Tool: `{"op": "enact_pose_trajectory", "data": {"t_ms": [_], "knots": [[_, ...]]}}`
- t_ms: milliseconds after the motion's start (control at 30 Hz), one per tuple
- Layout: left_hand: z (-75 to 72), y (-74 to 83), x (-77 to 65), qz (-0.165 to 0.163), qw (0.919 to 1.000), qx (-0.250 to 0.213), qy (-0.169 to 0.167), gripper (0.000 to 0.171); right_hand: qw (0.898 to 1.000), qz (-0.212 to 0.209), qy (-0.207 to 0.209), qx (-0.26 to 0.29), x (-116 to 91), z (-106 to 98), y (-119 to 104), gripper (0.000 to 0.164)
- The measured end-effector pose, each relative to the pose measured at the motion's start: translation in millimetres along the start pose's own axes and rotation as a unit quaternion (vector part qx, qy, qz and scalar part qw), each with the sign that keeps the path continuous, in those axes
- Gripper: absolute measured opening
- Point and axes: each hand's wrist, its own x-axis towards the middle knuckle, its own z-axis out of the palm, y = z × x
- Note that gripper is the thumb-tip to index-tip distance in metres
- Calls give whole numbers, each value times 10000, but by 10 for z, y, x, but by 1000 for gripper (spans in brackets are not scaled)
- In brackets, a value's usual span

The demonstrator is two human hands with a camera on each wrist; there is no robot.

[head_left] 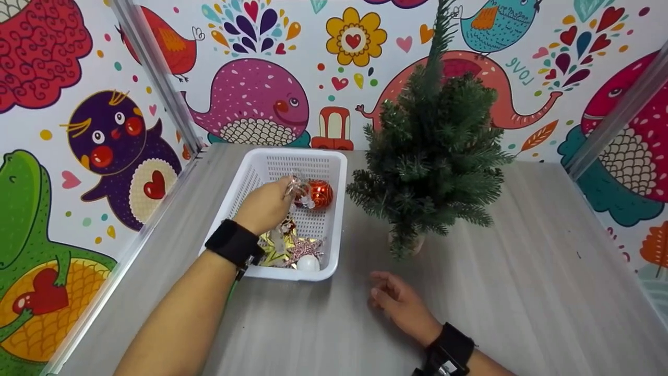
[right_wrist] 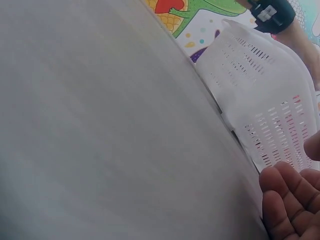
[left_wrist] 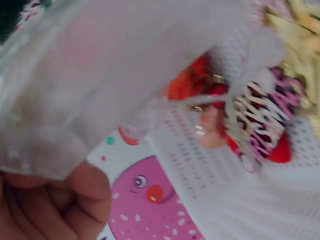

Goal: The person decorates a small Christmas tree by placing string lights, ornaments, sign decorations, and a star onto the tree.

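My left hand point(head_left: 265, 208) reaches over the white plastic basket point(head_left: 339, 224) and pinches a clear, shiny, see-through piece point(head_left: 296, 186). In the left wrist view this piece is a blurred translucent sheet point(left_wrist: 115, 85) above curled fingers point(left_wrist: 90, 192); its exact kind cannot be made out. Beside it in the basket lies a shiny red ball point(head_left: 322, 194). Nearer the front are a gold star point(head_left: 272, 255), a pink glittery star point(head_left: 302, 247) and a white ball point(head_left: 308, 263). My right hand point(head_left: 406, 309) rests by the table, holding nothing, its fingers loosely bent.
A small green artificial Christmas tree point(head_left: 433, 156) stands to the right of the basket on the grey table point(head_left: 522, 292). Cartoon-printed walls point(head_left: 292, 68) enclose the back and sides. An ornament with looping lettering point(left_wrist: 265, 117) lies among the basket's contents.
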Motion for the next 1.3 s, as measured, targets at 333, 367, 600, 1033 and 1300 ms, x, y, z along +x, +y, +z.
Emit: {"op": "enact_pose_trajectory", "data": {"t_ms": [333, 367, 600, 1033, 1300], "knots": [[-317, 618, -295, 307, 9897, -1351, 368, 21, 9995, -234, -176, -87, -40, 10, -78, 49], [-336, 689, -341, 373, 9870, -1522, 363, 20, 9991, -355, -204, -95, -57, 13, -111, 48], [-361, 1145, -658, 1316, 9478, -2904, -49, 23, 9862, -1607, -127, -381, -251, 22, -535, 34], [445, 1522, -851, 2122, 8886, -3884, -1205, 28, 9532, -3016, -173, -115, -401, -40, -867, 58], [767, 1513, -836, 1963, 9099, -3512, -1013, 26, 9653, -2592, -279, -147, -322, -166, -799, 32]]}}
